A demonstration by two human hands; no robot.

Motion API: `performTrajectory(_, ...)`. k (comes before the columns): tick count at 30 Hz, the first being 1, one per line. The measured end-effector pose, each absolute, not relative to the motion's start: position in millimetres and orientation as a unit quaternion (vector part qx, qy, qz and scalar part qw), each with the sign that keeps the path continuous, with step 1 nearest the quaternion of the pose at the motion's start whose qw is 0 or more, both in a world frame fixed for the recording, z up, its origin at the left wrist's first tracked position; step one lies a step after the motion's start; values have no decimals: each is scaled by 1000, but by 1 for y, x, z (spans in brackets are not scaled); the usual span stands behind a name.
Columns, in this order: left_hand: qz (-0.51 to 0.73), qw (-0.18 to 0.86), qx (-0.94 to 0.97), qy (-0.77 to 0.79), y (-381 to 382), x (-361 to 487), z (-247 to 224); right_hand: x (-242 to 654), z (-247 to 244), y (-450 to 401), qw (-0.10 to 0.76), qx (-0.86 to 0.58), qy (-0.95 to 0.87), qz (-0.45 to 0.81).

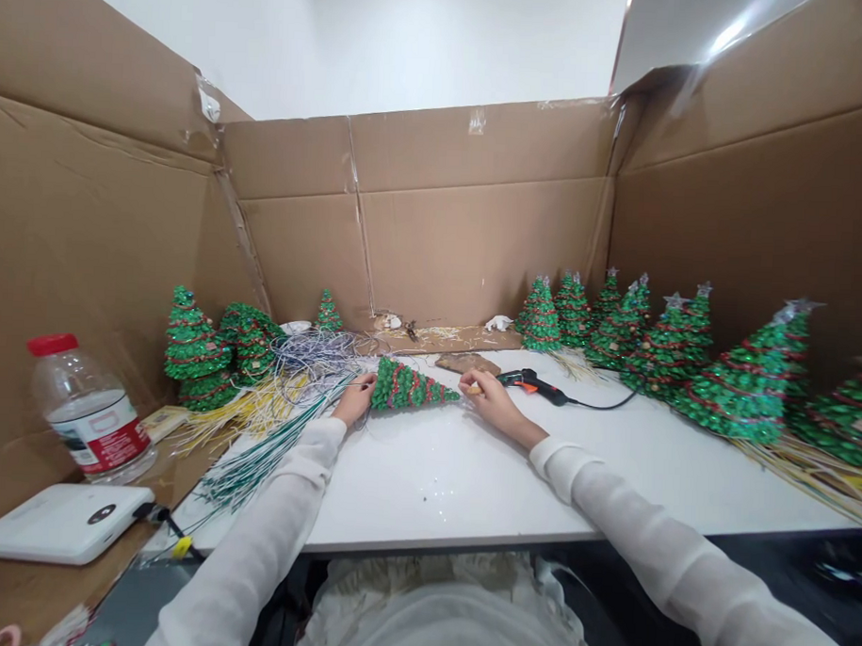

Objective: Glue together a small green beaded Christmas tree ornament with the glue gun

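A small green Christmas tree with red garland lies on its side above the white table, its tip to the right. My left hand is closed on the tree's base; part of its fingers is hidden behind it. Just off the tip, my right hand is pinched together, with a small tan bit showing at the fingers, too small to name. Right behind that hand lies a black and orange glue gun with its cord trailing right. A brown flat pad lies beyond the fingers.
Several finished trees with star tops stand along the right. More trees stand at left, by bundles of green wires and purple wires. A water bottle and a white power bank sit at left. Cardboard walls enclose the table.
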State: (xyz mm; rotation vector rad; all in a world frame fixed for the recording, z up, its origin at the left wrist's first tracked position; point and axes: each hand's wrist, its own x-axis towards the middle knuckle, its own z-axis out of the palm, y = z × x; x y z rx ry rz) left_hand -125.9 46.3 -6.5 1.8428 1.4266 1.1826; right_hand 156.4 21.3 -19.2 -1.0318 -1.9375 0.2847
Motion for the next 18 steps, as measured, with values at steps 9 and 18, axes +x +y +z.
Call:
performTrajectory(9, 437, 277, 682, 516, 44, -127, -5, 151, -20, 23, 419, -406, -806, 97)
performTrajectory(18, 455, 270, 675, 515, 47, -129, -9, 147, -22, 27, 425, -415, -801, 78)
